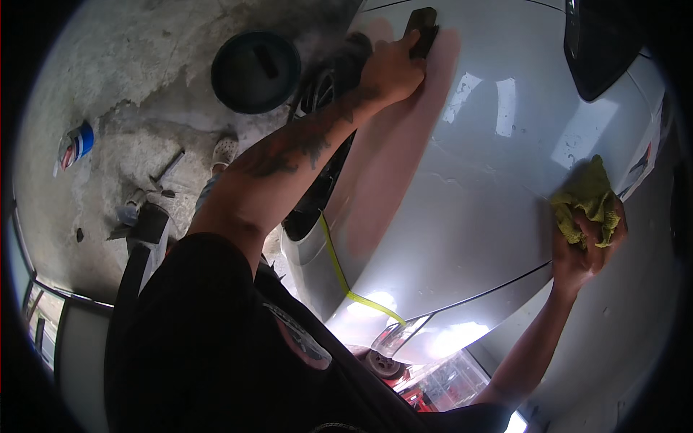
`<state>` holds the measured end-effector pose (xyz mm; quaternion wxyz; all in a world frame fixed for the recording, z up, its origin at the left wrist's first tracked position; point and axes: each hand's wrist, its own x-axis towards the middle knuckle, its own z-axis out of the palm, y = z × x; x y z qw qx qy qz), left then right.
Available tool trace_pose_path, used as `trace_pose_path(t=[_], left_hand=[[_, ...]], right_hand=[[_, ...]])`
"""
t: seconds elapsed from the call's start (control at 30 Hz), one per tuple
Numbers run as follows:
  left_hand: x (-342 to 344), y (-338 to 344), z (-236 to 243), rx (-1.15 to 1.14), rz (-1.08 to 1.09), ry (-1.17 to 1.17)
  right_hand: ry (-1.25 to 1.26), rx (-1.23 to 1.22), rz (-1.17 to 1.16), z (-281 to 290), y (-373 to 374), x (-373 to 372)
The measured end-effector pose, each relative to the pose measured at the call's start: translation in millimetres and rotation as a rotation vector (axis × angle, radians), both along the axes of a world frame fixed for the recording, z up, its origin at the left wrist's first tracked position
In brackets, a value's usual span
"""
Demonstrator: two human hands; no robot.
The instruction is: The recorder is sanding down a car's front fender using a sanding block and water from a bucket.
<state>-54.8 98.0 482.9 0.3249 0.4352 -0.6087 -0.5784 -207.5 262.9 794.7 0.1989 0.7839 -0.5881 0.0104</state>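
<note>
My left hand (395, 68) is closed around a dark sanding block (423, 20), with fingers along its side. The block lies against a pinkish-brown patch (382, 173) on a silver car body panel (469, 195), above the wheel arch. On the right, my right hand (590, 249) grips a crumpled yellow-green cloth (588, 195) and rests at the panel; folds of the cloth hide part of the fingers. A strip of yellow-green tape (333, 256) runs along the panel's lower edge, below the patch.
A round dark tub (242, 90) with a dark oblong thing in it stands on the stained concrete floor (155, 54). Further left lies a blue container (83, 137). A hammer-like tool (172, 166) is near a dark stand (150, 225). The car's dark mirror (595, 54) juts out at upper right.
</note>
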Motion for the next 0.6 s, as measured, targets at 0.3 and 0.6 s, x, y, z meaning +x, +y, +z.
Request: trace_pose_path(t=[0.3,0.6], left_hand=[[24.8,59.4,33.9,-0.260,-0.013,0.040],[53.3,111.2,38.6,-0.177,-0.090,0.138]], right_hand=[[0.002,0.026,-0.054,2.0,4.5,0.2],[0.034,0.011,-0.082,3.1,5.4,0.5]])
